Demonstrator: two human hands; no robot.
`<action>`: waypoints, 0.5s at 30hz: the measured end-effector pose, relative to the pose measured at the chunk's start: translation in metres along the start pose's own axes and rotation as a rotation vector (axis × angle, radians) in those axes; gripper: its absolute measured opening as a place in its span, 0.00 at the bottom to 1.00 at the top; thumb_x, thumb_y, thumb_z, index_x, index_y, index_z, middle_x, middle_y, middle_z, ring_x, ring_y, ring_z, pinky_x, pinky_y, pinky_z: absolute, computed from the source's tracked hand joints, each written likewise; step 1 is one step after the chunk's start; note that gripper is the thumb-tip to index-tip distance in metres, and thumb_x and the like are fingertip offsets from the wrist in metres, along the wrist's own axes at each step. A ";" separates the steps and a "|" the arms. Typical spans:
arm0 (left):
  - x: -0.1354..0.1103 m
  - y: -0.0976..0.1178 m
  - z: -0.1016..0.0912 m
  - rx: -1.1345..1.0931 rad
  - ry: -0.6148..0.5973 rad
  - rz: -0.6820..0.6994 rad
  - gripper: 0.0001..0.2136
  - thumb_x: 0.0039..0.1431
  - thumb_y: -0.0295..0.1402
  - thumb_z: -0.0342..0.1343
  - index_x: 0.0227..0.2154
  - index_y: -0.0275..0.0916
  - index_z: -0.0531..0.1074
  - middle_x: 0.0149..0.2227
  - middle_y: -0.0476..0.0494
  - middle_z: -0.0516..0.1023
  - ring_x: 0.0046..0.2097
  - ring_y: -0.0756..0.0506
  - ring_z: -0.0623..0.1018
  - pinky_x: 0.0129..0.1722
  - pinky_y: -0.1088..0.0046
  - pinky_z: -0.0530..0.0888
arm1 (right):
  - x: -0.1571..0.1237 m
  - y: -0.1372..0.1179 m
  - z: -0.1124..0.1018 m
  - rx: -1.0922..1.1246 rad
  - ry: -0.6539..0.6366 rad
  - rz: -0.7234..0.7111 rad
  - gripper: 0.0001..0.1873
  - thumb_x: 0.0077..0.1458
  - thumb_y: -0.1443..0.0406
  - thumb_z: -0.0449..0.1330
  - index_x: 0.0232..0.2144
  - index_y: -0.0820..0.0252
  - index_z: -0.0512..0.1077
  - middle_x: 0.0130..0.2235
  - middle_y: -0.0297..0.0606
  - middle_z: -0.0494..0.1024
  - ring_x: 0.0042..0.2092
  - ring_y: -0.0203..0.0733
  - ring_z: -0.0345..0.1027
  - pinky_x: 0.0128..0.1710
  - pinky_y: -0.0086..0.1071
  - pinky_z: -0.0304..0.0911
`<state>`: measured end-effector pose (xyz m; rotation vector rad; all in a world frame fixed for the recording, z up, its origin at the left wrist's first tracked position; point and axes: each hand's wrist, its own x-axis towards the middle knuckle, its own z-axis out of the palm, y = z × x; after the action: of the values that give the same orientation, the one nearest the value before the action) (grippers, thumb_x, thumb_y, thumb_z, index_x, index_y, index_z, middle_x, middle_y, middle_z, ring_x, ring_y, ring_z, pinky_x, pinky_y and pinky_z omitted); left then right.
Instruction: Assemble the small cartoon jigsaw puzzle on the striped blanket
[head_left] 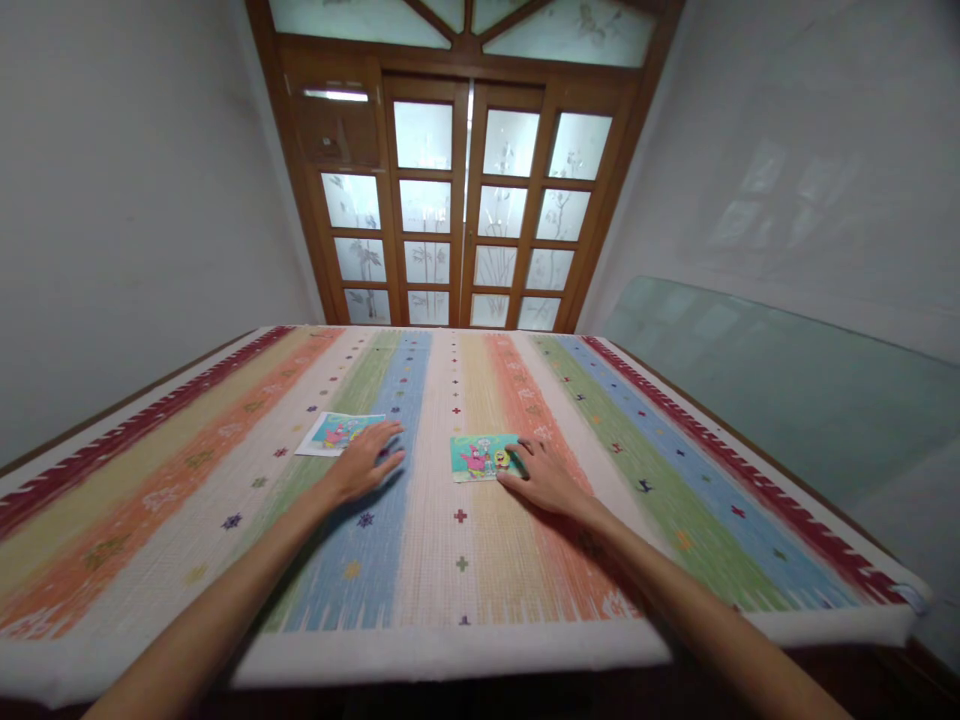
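Two small cartoon pictures lie on a table covered by a striped cloth. The left picture has a white border and rests just beyond my left hand, which lies flat on the cloth with fingers stretched toward it. The right picture is a colourful card. My right hand lies flat with its fingertips touching that card's right edge. Neither hand grips anything.
A wooden double door with frosted glass panes stands behind the table. A large glass sheet leans against the right wall. The table's near edge runs below my forearms.
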<state>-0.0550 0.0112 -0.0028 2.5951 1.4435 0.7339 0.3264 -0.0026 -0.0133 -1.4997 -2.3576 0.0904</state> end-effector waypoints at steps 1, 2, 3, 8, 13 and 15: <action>0.006 0.014 0.007 -0.013 -0.024 0.039 0.28 0.70 0.53 0.43 0.62 0.39 0.67 0.66 0.33 0.69 0.67 0.35 0.67 0.67 0.48 0.64 | 0.002 -0.006 -0.002 0.025 -0.019 -0.020 0.27 0.64 0.50 0.58 0.58 0.59 0.71 0.58 0.53 0.73 0.60 0.57 0.64 0.61 0.51 0.60; 0.013 0.029 0.015 -0.020 -0.045 0.062 0.29 0.69 0.53 0.46 0.63 0.38 0.66 0.67 0.32 0.67 0.69 0.34 0.65 0.67 0.48 0.63 | 0.005 -0.009 -0.004 0.055 -0.038 -0.038 0.29 0.63 0.50 0.59 0.60 0.59 0.70 0.58 0.53 0.73 0.60 0.57 0.64 0.61 0.51 0.61; 0.018 0.044 0.023 -0.019 -0.079 0.075 0.32 0.67 0.55 0.48 0.65 0.37 0.63 0.69 0.30 0.63 0.71 0.33 0.62 0.68 0.48 0.61 | 0.009 -0.011 -0.007 0.087 -0.058 -0.052 0.31 0.63 0.49 0.60 0.62 0.59 0.68 0.59 0.53 0.72 0.61 0.57 0.64 0.61 0.52 0.60; 0.042 0.091 0.052 -0.030 -0.198 0.003 0.49 0.56 0.61 0.59 0.70 0.33 0.54 0.72 0.26 0.55 0.72 0.27 0.56 0.69 0.47 0.58 | 0.034 0.001 -0.025 0.221 -0.300 -0.049 0.55 0.47 0.50 0.72 0.69 0.67 0.58 0.69 0.61 0.61 0.69 0.64 0.54 0.68 0.55 0.51; 0.056 0.084 0.054 -0.127 -0.131 0.038 0.43 0.53 0.57 0.65 0.66 0.37 0.61 0.64 0.29 0.69 0.62 0.29 0.71 0.62 0.49 0.68 | 0.046 0.016 -0.026 0.332 -0.339 -0.104 0.59 0.38 0.54 0.77 0.68 0.66 0.60 0.68 0.61 0.63 0.67 0.64 0.60 0.67 0.53 0.53; 0.059 0.079 0.053 -0.159 -0.107 0.086 0.43 0.50 0.57 0.68 0.63 0.38 0.64 0.61 0.30 0.71 0.60 0.30 0.72 0.60 0.49 0.69 | 0.052 0.019 -0.023 0.342 -0.286 -0.111 0.59 0.34 0.56 0.78 0.67 0.63 0.63 0.63 0.58 0.69 0.64 0.63 0.63 0.64 0.54 0.57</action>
<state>0.0558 0.0241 -0.0043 2.5458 1.1998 0.6777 0.3304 0.0489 0.0166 -1.2560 -2.4741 0.6848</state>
